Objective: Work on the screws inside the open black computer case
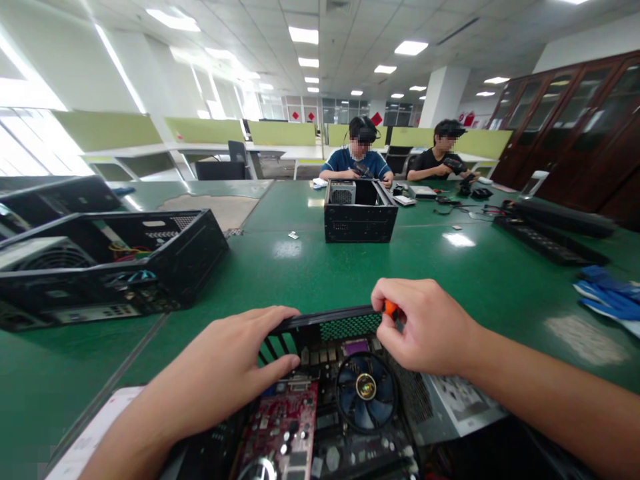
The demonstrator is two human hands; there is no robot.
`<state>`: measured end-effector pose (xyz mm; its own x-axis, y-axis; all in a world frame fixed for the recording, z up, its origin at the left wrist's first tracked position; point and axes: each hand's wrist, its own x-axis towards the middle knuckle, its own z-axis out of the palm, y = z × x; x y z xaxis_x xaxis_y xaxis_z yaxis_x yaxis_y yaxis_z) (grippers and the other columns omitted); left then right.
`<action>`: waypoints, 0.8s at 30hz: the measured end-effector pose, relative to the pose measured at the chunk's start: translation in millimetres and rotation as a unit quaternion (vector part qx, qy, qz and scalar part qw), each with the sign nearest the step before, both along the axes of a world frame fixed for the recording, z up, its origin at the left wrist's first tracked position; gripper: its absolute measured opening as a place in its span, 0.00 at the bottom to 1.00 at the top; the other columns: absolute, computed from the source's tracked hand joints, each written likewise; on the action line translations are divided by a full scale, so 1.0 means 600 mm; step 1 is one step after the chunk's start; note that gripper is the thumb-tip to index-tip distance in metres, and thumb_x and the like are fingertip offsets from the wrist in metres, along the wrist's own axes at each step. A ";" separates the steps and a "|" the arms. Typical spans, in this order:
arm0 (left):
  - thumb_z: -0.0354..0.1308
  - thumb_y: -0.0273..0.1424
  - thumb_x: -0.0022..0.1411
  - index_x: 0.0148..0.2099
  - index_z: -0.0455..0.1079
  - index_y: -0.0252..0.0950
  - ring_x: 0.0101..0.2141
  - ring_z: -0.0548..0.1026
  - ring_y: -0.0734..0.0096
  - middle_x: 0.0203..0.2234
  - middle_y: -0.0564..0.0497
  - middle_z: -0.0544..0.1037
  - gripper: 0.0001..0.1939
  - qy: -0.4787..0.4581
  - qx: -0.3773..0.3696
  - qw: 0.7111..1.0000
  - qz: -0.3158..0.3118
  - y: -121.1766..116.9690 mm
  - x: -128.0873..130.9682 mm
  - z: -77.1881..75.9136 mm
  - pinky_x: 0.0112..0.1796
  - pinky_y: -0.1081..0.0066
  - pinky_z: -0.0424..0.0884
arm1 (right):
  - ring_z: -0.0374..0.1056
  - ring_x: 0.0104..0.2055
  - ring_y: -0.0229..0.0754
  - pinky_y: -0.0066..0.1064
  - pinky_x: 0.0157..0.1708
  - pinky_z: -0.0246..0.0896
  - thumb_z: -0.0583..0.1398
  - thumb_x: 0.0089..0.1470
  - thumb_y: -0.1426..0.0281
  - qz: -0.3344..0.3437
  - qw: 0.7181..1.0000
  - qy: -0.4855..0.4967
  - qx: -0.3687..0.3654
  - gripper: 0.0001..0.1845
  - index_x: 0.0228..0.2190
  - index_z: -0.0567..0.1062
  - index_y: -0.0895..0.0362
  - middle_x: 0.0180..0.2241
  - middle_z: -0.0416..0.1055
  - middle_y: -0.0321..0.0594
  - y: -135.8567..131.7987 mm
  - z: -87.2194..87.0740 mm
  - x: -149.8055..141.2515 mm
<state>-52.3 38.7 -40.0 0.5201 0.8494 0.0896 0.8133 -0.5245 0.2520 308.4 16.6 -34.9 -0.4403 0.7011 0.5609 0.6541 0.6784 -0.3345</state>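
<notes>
An opened black computer case (345, 312) lies in front of me, its insides facing up. Inside are a red graphics card (293, 427), a round cooling fan (367, 393) and a grey metal power supply (460, 403) on the right. My left hand (235, 357) grips the case's far edge at the left, thumb on the inner side, fingertips hidden behind the panel. At the right end of that edge, my right hand (425, 327) is closed around an orange-handled screwdriver (391, 308). Only a bit of the handle shows; the shaft is hidden.
Another open computer case (195, 260) stands at the left on the green table (270, 280). A smaller case (357, 223) stands farther back. Two people sit across the table. Black panels (545, 233) and blue gloves (610, 297) lie at the right.
</notes>
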 end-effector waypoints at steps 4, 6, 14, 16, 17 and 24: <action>0.69 0.55 0.77 0.76 0.88 0.48 0.62 0.95 0.32 0.66 0.41 0.96 0.34 0.015 -0.004 1.000 0.003 0.001 0.000 0.000 0.69 0.38 0.90 | 0.67 0.28 0.41 0.34 0.34 0.57 0.63 0.57 0.76 0.002 1.000 -0.001 -0.002 0.10 0.36 0.71 0.48 0.28 0.71 0.30 0.001 0.000 -0.001; 0.69 0.54 0.77 0.76 0.88 0.48 0.62 0.95 0.33 0.66 0.41 0.96 0.33 0.013 -0.001 1.000 0.002 0.001 0.000 -0.001 0.69 0.38 0.90 | 0.67 0.28 0.41 0.34 0.34 0.57 0.63 0.57 0.76 -0.003 1.000 0.005 0.002 0.10 0.36 0.70 0.48 0.28 0.71 0.30 0.000 0.001 0.000; 0.70 0.54 0.77 0.74 0.89 0.50 0.61 0.96 0.33 0.65 0.42 0.96 0.31 0.004 0.004 1.000 -0.004 -0.001 0.000 0.002 0.67 0.39 0.91 | 0.67 0.28 0.41 0.33 0.34 0.57 0.63 0.57 0.75 -0.006 1.000 0.002 -0.001 0.09 0.36 0.71 0.49 0.28 0.72 0.31 -0.002 0.001 0.001; 0.70 0.54 0.77 0.74 0.89 0.49 0.61 0.95 0.33 0.65 0.42 0.96 0.31 0.005 0.004 1.000 -0.004 -0.001 0.001 0.003 0.67 0.39 0.91 | 0.68 0.29 0.42 0.33 0.34 0.57 0.63 0.58 0.75 -0.009 1.000 0.000 -0.003 0.09 0.36 0.71 0.49 0.28 0.72 0.31 -0.002 0.001 0.001; 0.69 0.54 0.77 0.75 0.89 0.49 0.61 0.95 0.33 0.65 0.42 0.96 0.31 0.005 0.004 1.000 -0.004 0.000 0.001 0.003 0.67 0.39 0.91 | 0.68 0.29 0.42 0.33 0.34 0.57 0.63 0.58 0.75 -0.010 1.000 -0.001 -0.004 0.09 0.36 0.71 0.49 0.29 0.72 0.31 -0.001 0.001 0.001; 0.71 0.55 0.76 0.74 0.89 0.51 0.61 0.96 0.35 0.64 0.44 0.97 0.31 -0.003 0.004 1.000 -0.002 0.002 -0.003 -0.003 0.69 0.41 0.90 | 0.70 0.29 0.42 0.34 0.34 0.59 0.64 0.59 0.75 -0.022 1.000 -0.012 -0.014 0.08 0.37 0.73 0.49 0.29 0.74 0.32 0.001 0.000 0.001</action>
